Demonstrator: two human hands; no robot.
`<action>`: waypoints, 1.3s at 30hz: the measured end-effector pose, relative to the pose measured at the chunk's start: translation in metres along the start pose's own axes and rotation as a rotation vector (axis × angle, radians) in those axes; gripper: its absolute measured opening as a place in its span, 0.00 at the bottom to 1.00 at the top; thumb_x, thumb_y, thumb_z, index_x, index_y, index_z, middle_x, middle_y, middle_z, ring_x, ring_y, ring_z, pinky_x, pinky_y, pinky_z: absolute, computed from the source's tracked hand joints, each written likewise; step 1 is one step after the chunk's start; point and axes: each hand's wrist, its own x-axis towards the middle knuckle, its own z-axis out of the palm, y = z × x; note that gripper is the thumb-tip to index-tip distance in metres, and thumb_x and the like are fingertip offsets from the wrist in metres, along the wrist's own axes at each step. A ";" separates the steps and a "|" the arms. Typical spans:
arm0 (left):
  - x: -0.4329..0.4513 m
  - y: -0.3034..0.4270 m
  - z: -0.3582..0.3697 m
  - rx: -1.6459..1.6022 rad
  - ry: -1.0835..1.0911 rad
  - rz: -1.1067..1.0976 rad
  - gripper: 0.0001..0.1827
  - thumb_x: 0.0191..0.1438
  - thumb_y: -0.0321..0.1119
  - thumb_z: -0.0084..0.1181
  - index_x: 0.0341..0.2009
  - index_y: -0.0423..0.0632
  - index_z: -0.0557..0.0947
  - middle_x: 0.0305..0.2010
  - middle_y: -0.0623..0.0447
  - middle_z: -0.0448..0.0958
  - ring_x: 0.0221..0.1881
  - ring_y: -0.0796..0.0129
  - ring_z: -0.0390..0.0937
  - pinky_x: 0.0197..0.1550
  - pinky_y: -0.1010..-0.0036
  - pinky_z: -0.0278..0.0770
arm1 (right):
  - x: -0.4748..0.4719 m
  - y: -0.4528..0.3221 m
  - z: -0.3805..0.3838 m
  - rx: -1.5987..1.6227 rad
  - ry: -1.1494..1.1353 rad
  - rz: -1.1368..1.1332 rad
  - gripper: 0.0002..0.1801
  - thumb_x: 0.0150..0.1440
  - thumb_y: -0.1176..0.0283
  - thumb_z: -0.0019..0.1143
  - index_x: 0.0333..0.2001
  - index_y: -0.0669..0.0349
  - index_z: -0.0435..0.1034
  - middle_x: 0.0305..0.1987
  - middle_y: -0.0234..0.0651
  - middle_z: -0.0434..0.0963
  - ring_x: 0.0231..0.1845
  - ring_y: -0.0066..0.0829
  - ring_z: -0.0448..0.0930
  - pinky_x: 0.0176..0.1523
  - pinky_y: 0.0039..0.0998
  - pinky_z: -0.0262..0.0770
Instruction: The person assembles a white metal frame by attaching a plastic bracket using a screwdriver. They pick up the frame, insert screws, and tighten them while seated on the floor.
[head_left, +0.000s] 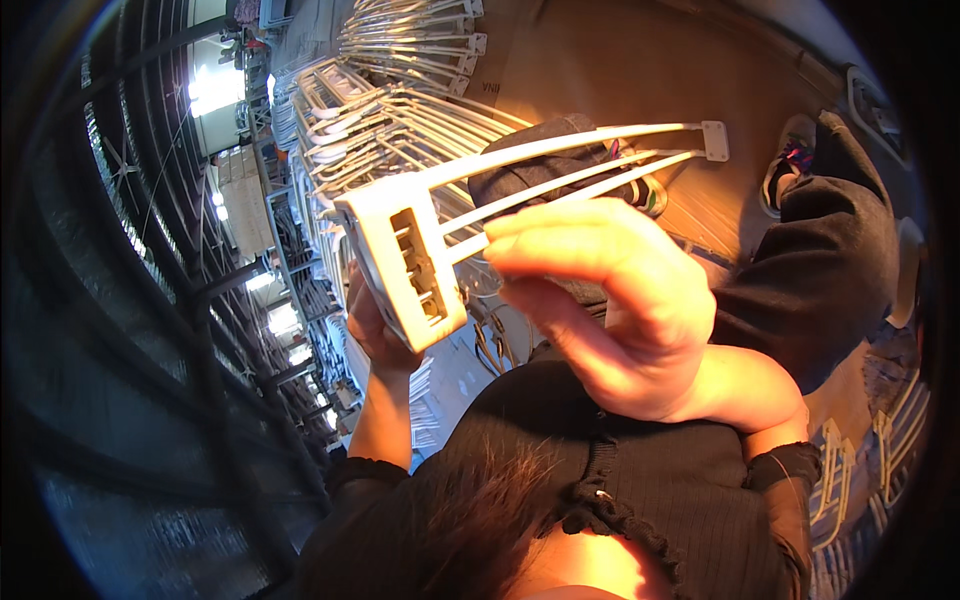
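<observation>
A white housing with a long rectangular slot is raised in front of me. Small parts show inside the slot. Several pale rods run from the housing to the upper right, and a small white end plate with holes joins them there. My left hand grips the housing from its left and far side, its fingers partly hidden behind it. My right hand is bent, thumb and fingers curled towards each other, with the fingertips over or close to the lower rods. Whether it touches a rod or pinches something small cannot be seen.
A large stack of white bent-tube frames stands beyond the housing. Brown cardboard lies past my knees. More tube frames are at the lower right. A person's trousered leg and shoe show at the right.
</observation>
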 end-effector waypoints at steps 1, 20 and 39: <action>0.000 0.000 0.000 -0.012 -0.003 -0.013 0.20 0.54 0.42 0.53 0.42 0.37 0.80 0.43 0.42 0.78 0.42 0.51 0.77 0.47 0.62 0.74 | -0.002 0.000 0.000 -0.010 0.000 0.007 0.17 0.45 0.88 0.62 0.41 0.68 0.74 0.39 0.40 0.77 0.38 0.31 0.77 0.41 0.26 0.74; 0.015 0.007 0.006 -0.198 0.078 0.140 0.16 0.51 0.46 0.53 0.33 0.46 0.81 0.27 0.55 0.71 0.29 0.64 0.65 0.37 0.67 0.58 | 0.004 -0.022 0.017 -0.435 -0.153 -0.277 0.15 0.40 0.88 0.64 0.34 0.68 0.74 0.31 0.40 0.75 0.27 0.30 0.75 0.30 0.24 0.72; 0.011 0.003 0.009 -0.157 0.095 0.213 0.27 0.50 0.61 0.54 0.31 0.47 0.82 0.22 0.58 0.68 0.24 0.66 0.65 0.33 0.70 0.57 | 0.000 -0.051 0.014 -0.563 -0.301 0.072 0.11 0.45 0.83 0.66 0.35 0.67 0.74 0.33 0.40 0.78 0.35 0.32 0.79 0.41 0.27 0.75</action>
